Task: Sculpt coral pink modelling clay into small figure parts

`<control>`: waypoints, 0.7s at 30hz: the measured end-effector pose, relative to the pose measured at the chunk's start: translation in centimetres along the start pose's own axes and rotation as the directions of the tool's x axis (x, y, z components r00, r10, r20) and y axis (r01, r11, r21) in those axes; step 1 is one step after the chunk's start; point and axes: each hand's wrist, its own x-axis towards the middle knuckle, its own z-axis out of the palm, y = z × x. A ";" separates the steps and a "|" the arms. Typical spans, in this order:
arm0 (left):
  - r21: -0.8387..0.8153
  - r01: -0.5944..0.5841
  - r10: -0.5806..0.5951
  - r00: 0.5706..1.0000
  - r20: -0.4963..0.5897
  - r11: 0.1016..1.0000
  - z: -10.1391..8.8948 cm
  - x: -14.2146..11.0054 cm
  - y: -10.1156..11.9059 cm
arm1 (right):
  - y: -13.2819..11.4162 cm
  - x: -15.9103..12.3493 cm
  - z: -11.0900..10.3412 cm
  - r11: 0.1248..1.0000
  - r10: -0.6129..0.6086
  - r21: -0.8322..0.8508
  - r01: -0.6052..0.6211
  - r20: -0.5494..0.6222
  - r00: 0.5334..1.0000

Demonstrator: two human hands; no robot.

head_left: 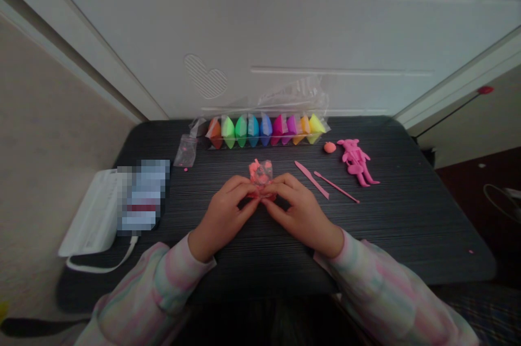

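Both hands meet at the middle of the dark table, pinching the near edge of a small clear bag of coral-pink clay (pixel 261 171). My left hand (pixel 228 208) is closed on its left side, thumb and fingertips together. On the other side, my right hand (pixel 296 210) grips it the same way. Bits of clay cling inside the crinkled plastic; the part under my fingertips is hidden. Right of the bag lie a pink clay knife (pixel 311 179) and a thin pink stick tool (pixel 337 187). Beyond them are a small coral clay ball (pixel 329 147) and a pink clay figure (pixel 357 162).
Along the back edge runs a row of clay packets (pixel 260 130) in several colours, with clear wrap (pixel 295 93) behind. An opened small bag (pixel 186 151) lies at their left. A phone (pixel 144 196) and a white device (pixel 91 213) with a cable occupy the table's left side.
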 end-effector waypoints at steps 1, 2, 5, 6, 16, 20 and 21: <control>0.006 -0.002 0.002 1.000 0.007 1.000 0.0 0.0 0.0 | 0.0 0.0 0.0 1.000 -0.007 -0.011 0.007 0.010 1.000; 0.017 -0.005 0.005 1.000 0.009 1.000 0.0 0.0 -0.1 | 0.1 -0.1 0.1 1.000 -0.012 -0.022 0.013 0.020 1.000; 0.067 -0.028 0.029 0.999 -0.021 0.997 0.0 -0.1 0.0 | 0.1 -0.1 0.2 0.999 -0.021 -0.038 0.022 0.035 0.999; 0.083 -0.036 0.039 0.999 -0.035 0.996 0.0 -0.1 0.0 | 0.1 -0.1 0.2 0.999 -0.023 -0.035 0.024 0.034 0.999; 0.240 -0.171 0.221 0.955 -0.198 0.955 0.7 -0.9 -0.4 | -0.5 -0.3 1.0 0.996 0.034 0.080 -0.026 -0.095 0.995; 0.246 -0.108 0.160 0.967 -0.198 0.963 1.1 -0.8 0.0 | -0.6 -0.3 1.1 0.997 0.028 0.075 -0.015 -0.163 0.986; 0.224 -0.080 0.126 0.972 -0.198 0.971 1.2 -0.7 0.2 | -0.5 -0.3 1.1 0.998 0.020 0.062 -0.009 -0.175 0.984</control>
